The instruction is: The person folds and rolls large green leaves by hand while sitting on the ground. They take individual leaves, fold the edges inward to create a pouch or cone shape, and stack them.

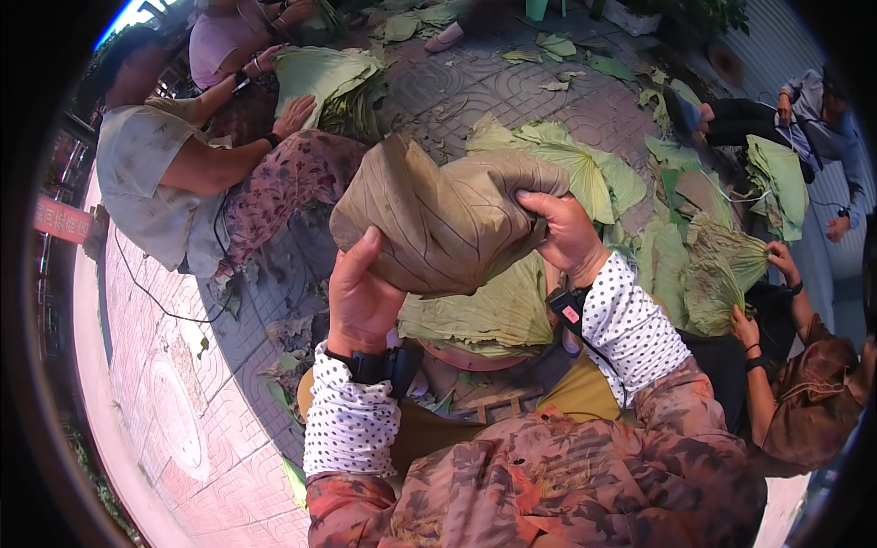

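Observation:
A large brownish dried lotus leaf (pixel 448 215), creased and veined, is held up in front of me between both hands. My left hand (pixel 364 292) grips its lower left edge, with the thumb pressed on the near face and the fingers hidden behind. On the right, my right hand (pixel 566 233) pinches the other edge, its thumb on top. Below the held leaf, a stack of greenish-yellow lotus leaves (pixel 480 315) rests on a round reddish support (pixel 470 358) between my knees.
More green leaves (pixel 557 155) lie on the paved ground (pixel 438 87) ahead. Co-workers sit close by: one at left (pixel 174 155) with a leaf bundle (pixel 329 78), one at right (pixel 813 393) handling leaves (pixel 722 274), others farther off. A dark cable (pixel 169 310) crosses the paving at left.

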Action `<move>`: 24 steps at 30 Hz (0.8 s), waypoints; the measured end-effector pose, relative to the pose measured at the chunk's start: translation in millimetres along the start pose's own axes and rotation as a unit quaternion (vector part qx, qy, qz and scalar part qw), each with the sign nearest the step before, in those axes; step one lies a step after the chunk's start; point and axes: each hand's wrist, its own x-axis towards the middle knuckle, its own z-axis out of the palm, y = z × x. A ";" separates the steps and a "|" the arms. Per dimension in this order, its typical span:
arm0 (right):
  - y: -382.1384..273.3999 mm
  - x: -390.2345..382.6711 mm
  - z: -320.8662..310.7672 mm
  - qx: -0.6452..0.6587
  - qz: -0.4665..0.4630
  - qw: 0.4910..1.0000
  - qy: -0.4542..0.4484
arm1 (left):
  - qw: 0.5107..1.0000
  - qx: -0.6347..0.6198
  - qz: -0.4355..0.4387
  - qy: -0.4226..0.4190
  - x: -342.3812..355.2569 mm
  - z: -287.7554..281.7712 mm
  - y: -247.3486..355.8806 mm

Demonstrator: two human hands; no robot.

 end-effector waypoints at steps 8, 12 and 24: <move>-28.9 5.5 -13.5 0.130 -0.084 0.987 0.040 | 0.992 -0.007 0.082 0.091 10.1 -8.3 11.7; -35.0 -1.5 -14.6 0.140 -0.081 0.987 -0.001 | 0.993 0.011 0.078 0.082 2.4 4.5 13.4; -64.0 -21.7 2.2 0.135 -0.122 0.983 0.008 | 0.937 0.309 0.130 0.100 -16.6 54.0 59.4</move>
